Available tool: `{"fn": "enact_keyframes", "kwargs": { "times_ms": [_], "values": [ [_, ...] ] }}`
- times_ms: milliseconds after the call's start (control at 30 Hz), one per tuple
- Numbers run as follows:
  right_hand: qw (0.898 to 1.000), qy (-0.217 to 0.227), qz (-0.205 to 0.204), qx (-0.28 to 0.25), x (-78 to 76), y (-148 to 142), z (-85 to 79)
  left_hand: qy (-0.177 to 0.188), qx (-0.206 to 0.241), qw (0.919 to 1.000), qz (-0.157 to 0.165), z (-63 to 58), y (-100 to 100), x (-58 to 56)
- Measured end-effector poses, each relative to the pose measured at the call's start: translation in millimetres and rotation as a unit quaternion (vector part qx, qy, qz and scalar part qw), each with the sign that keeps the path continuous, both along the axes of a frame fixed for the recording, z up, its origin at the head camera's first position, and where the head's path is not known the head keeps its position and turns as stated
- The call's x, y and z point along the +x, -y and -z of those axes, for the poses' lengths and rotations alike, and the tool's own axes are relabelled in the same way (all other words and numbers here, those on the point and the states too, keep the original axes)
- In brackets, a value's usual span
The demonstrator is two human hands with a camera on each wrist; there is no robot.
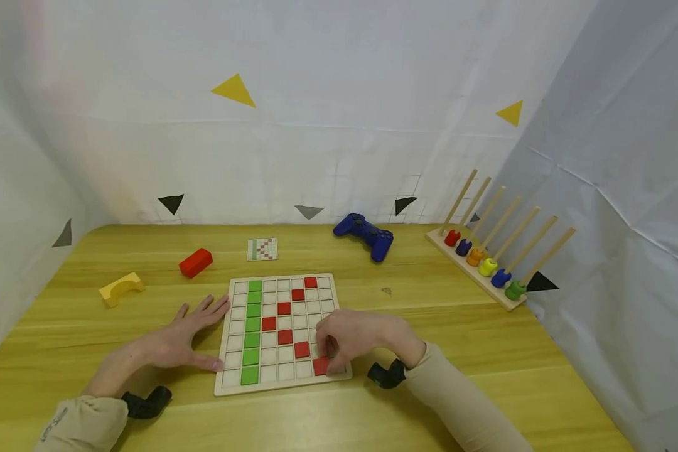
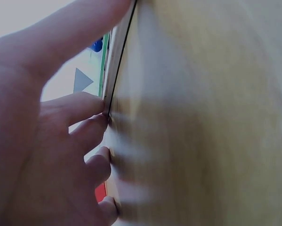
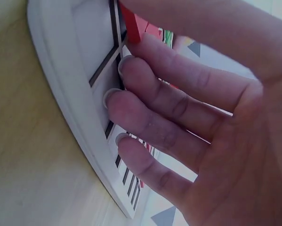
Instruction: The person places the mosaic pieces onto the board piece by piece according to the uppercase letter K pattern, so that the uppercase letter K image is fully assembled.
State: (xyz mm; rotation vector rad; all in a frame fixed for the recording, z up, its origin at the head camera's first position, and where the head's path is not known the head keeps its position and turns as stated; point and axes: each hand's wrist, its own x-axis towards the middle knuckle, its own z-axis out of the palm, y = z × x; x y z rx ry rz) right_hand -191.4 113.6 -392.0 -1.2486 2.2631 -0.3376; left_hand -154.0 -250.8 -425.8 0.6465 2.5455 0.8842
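A wooden grid board (image 1: 272, 383) lies on the table with a green column and red tiles in a slanting pattern. My right hand (image 1: 356, 339) is over the board's lower right corner and pinches a red tile (image 3: 132, 23) between thumb and index finger. In the head view that red tile (image 1: 320, 366) is at the bottom row, partly covered by the fingers. The other right fingertips rest on or close above the board. With fingers spread, my left hand (image 1: 175, 342) touches the board's left edge, its thumb and forefinger against the rim (image 2: 116, 61).
Behind the board lies a small pattern card (image 1: 262, 249). A red block (image 1: 196, 262) and a yellow arch block (image 1: 122, 289) are at the left. A blue game controller (image 1: 364, 236) and a peg stand with coloured beads (image 1: 477, 267) are farther right. White sheets enclose the table.
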Motion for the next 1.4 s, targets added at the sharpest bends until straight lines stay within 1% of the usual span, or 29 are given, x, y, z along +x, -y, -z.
{"fn": "enact_keyframes", "kwargs": {
  "times_ms": [167, 433, 567, 733, 1033, 1200, 1300, 1400],
  "values": [
    [1.0, -0.002, -0.003, -0.01, -2.2, -0.4, 0.5, 0.001, -0.003, 1.0, -0.003, -1.1, -0.7, -0.7],
    [0.999, 0.007, -0.008, -0.031, -4.3, 0.8, 4.4, 0.011, -0.008, 0.9999, -0.006, -1.3, -1.9, -1.5],
    [0.999, 0.009, 0.007, -0.038, -4.3, 0.4, 6.8, 0.016, -0.007, 0.9998, -0.006, -1.2, -2.4, -1.5],
    [0.999, 0.018, 0.027, -0.031, -4.2, -0.4, 7.6, 0.016, -0.005, 0.9998, -0.006, -0.4, -2.3, -1.9],
    [1.0, 0.011, 0.003, -0.025, -1.1, 0.2, 8.7, 0.018, -0.003, 0.9998, -0.003, 0.5, -0.9, -1.0],
    [0.999, 0.008, 0.002, -0.031, -2.0, 0.4, 7.0, 0.013, 0.002, 0.9999, -0.003, 1.7, 0.6, 0.0],
    [0.999, -0.017, -0.008, -0.042, -3.0, 2.5, 5.8, 0.008, 0.002, 1.0, -0.003, 1.9, 0.7, -0.9],
    [0.996, -0.057, -0.03, -0.063, -2.9, 8.0, 6.8, 0.009, 0.001, 1.0, -0.001, 1.5, 0.0, -2.4]
  ]
}}
